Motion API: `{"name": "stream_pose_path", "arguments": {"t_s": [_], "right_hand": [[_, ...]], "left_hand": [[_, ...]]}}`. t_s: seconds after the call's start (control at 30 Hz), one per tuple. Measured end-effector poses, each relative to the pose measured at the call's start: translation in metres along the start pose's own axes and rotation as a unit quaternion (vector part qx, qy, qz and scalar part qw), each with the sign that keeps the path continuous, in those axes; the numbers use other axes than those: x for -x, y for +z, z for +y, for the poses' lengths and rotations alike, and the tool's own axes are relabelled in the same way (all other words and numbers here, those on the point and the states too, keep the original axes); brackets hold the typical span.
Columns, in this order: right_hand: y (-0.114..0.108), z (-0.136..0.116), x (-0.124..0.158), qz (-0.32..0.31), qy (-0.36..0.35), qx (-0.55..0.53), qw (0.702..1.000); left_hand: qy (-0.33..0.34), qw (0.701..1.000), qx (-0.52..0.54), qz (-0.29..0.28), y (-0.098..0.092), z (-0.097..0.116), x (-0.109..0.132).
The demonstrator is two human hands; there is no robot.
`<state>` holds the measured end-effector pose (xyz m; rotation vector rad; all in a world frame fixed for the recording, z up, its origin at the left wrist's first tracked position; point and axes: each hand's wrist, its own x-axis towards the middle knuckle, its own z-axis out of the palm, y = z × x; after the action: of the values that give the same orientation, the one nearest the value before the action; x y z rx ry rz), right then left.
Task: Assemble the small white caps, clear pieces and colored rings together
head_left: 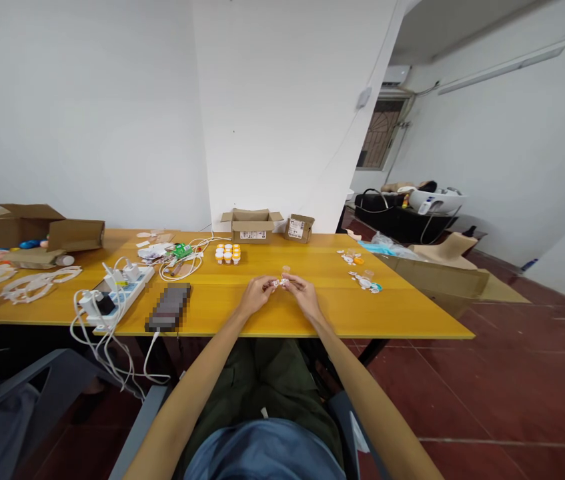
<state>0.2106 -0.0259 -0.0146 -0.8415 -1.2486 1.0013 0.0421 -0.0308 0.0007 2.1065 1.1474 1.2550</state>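
Note:
Over the front middle of the yellow table (402, 313), both hands meet at the fingertips. My left hand (256, 294) pinches small white parts (276, 283) too tiny to name. Opposite it, my right hand (303, 293) has its fingers closed on a similar small white part (283, 283). Whether the two parts are joined cannot be made out. Just beyond the fingers is a small clear cup (286, 269). To the right lie two little piles of white pieces, one with an orange piece (359, 260) and one with a teal piece (375, 287).
Orange-and-white capped pieces (227, 253) stand grouped at the back. Behind them are an open cardboard box (251, 227) and a smaller box (299, 228). Leftward are a phone (168, 307), a power strip (121, 297) with tangled cables, and a green circuit board (181, 251).

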Motion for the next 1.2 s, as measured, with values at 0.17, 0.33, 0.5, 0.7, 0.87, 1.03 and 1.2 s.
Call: {"name": "stream_pose_path", "arguments": {"t_s": [0.17, 0.33, 0.5, 0.7, 0.87, 1.03, 1.2], "right_hand": [[-0.002, 0.000, -0.001, 0.003, -0.010, 0.024, 1.000], [-0.003, 0.002, -0.002, -0.009, -0.014, 0.037, 0.999], [-0.003, 0.004, -0.003, -0.018, -0.024, 0.032, 0.999], [-0.004, 0.005, -0.001, -0.024, -0.045, 0.037, 0.998], [-0.004, 0.005, -0.002, -0.025, -0.043, 0.047, 0.998], [-0.003, 0.003, -0.001, -0.019, -0.037, 0.045, 0.998], [-0.002, 0.001, 0.000, -0.031, -0.052, 0.045, 0.997]], "left_hand": [[-0.002, 1.000, 0.011, -0.001, -0.001, 0.001, 0.000], [0.013, 0.998, 0.055, -0.003, -0.001, 0.001, -0.001], [0.011, 0.994, 0.109, -0.007, 0.002, -0.005, -0.002], [-0.001, 0.990, 0.141, -0.009, 0.004, -0.010, -0.002], [-0.011, 0.987, 0.158, -0.013, 0.005, -0.010, -0.003], [-0.024, 0.982, 0.187, -0.010, 0.006, -0.012, -0.003], [-0.034, 0.978, 0.208, -0.008, 0.006, -0.010, -0.003]]}}
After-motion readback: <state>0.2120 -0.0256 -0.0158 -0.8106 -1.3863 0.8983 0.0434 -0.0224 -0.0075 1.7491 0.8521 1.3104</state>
